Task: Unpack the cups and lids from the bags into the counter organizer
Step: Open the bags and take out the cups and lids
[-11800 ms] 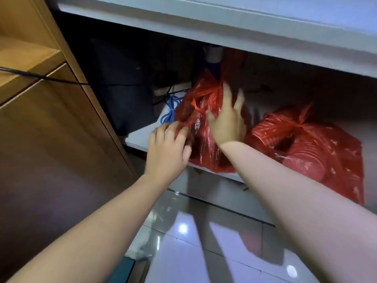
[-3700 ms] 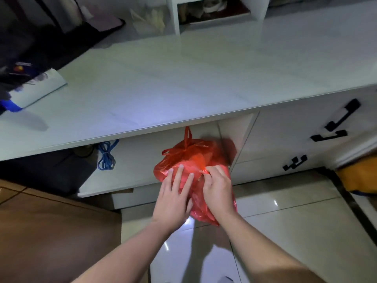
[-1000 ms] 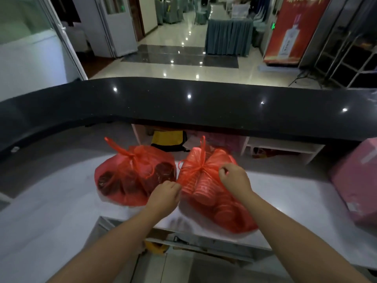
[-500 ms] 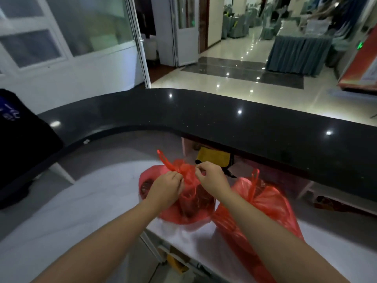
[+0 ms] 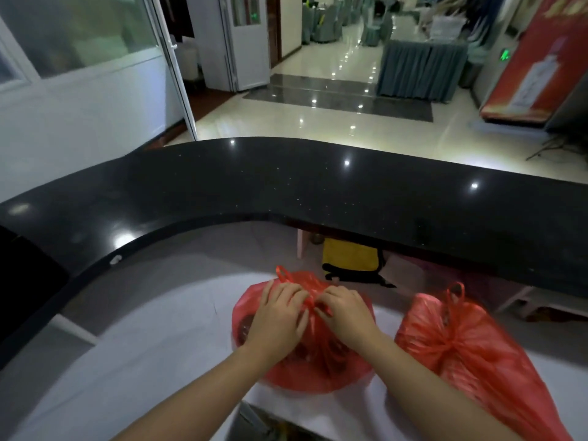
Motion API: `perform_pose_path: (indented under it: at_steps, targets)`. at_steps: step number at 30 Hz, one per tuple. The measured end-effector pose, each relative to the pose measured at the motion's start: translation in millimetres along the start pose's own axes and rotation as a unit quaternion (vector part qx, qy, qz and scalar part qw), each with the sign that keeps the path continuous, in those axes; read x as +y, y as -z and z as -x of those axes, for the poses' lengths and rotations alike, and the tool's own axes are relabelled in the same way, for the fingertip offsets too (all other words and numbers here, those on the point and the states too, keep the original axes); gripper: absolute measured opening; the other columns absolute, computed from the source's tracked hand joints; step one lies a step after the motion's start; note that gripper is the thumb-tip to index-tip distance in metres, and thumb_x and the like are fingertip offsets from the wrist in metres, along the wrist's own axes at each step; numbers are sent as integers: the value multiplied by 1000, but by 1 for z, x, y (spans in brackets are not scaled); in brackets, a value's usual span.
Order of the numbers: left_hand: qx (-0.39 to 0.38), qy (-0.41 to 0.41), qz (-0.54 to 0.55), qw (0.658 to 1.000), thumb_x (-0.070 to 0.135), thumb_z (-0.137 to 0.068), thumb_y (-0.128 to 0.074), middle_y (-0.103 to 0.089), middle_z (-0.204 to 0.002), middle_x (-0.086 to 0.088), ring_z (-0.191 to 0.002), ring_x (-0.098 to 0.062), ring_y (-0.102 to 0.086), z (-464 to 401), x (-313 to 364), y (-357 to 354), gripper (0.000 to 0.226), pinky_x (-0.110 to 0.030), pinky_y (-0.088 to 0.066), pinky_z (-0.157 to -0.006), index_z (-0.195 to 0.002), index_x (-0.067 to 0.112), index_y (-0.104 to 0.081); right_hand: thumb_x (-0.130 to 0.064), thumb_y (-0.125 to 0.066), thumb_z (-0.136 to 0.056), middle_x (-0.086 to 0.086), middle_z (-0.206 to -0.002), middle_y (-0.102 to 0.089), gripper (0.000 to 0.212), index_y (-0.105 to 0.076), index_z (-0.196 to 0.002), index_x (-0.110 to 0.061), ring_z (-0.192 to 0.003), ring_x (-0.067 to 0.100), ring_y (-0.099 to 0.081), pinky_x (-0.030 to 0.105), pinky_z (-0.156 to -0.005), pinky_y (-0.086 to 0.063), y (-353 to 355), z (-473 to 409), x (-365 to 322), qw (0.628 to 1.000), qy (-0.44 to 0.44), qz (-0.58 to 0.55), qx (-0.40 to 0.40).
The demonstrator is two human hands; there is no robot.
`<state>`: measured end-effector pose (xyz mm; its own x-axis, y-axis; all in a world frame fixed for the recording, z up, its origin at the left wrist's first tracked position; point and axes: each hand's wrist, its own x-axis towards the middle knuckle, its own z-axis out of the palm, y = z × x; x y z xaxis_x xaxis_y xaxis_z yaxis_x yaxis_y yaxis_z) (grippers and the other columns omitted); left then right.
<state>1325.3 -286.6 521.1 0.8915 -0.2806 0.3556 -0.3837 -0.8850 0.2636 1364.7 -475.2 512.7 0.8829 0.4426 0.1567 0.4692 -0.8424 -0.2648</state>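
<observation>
A curved black counter top (image 5: 318,186) arches over a lower white work surface (image 5: 133,338), on which two tied red plastic bags sit side by side, just apart. The right bag (image 5: 471,354) is the larger: elongated, its long axis running from the near right edge of the view toward its knotted handles at the far end, with ribbed stacked shapes faintly visible through the film; what they are cannot be told. The left bag (image 5: 318,364) is rounder and squat, translucent, with dark round shapes inside, its knot on top and one handle loop pointing up and away to the far left. The left hand (image 5: 280,316) and right hand (image 5: 346,313) meet over this knot, fingers curled and pinching the twisted red plastic. Behind, under the black top, a yellow-and-black pouch (image 5: 350,259) lies in a recess.
</observation>
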Motion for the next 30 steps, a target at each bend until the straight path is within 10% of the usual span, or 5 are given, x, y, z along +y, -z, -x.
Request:
perform_pose_path:
  at_steps: [8,19,30]
  targets:
    - [13,-46,82,996,40,-93,-61,-64,-114,13,-110,-11,-58,-10,-15,-13,24,-47,-31,-116,-115,32,-66,-18,-63,-94,0,-93,-63,6,-68,-94,-13,-83,21,-59,38,-71,-51,3,10,-7,992,15,-65,107]
    - [98,-108,67,987,36,-94,-67,-65,-116,11,-115,-19,-57,-17,-7,-21,13,-52,-32,-114,-102,28,-71,-55,-44,-95,-13,-112,-57,37,-64,-99,-24,-109,6,-50,24,-94,-34,15,13,9,993,6,-115,12]
    - [116,88,209,967,35,-84,-74,-61,-107,24,-116,-11,-52,-30,17,-11,3,-34,-34,-108,-86,35,-74,-20,-78,-85,-14,-97,-62,9,-70,-86,-18,-99,6,-60,28,-87,-50,22,10,16,957,-27,-264,116]
